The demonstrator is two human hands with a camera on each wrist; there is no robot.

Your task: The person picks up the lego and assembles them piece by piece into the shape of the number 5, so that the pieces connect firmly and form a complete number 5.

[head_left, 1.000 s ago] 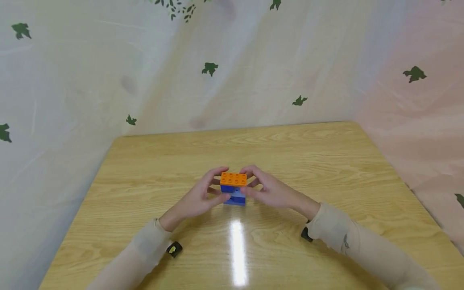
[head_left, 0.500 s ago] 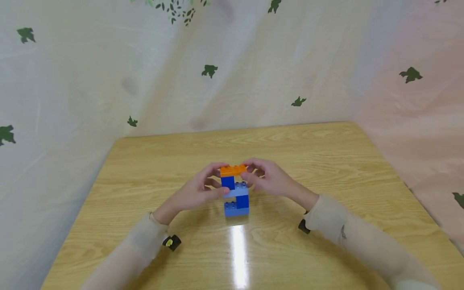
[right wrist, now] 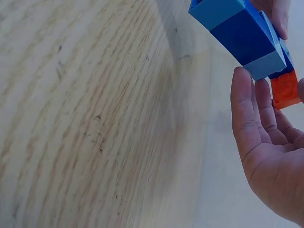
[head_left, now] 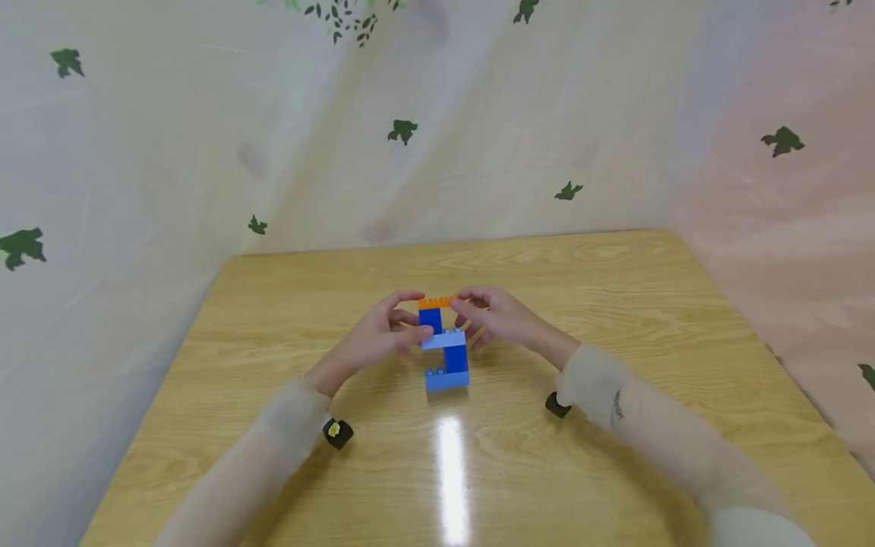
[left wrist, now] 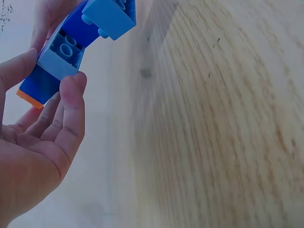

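A stepped stack of toy building bricks is held up between both hands, seemingly off the table. From the bottom up it has a light blue brick, a dark blue one, a light blue one, a dark blue one and a flat orange brick. My left hand grips the upper left side, thumb at the front near the middle light blue brick. On the right, my right hand pinches the orange brick's end; its other fingers lie beside the stack.
The wooden table spreads out under the hands. Behind it hangs a pale cloth with green leaf prints. A bright strip of reflected light lies on the table in front of the stack. Black wrist devices hang below both sleeves.
The stack has tipped back, so its front face shows instead of the orange brick's studded top. Both hands have risen slightly with it and keep their hold.
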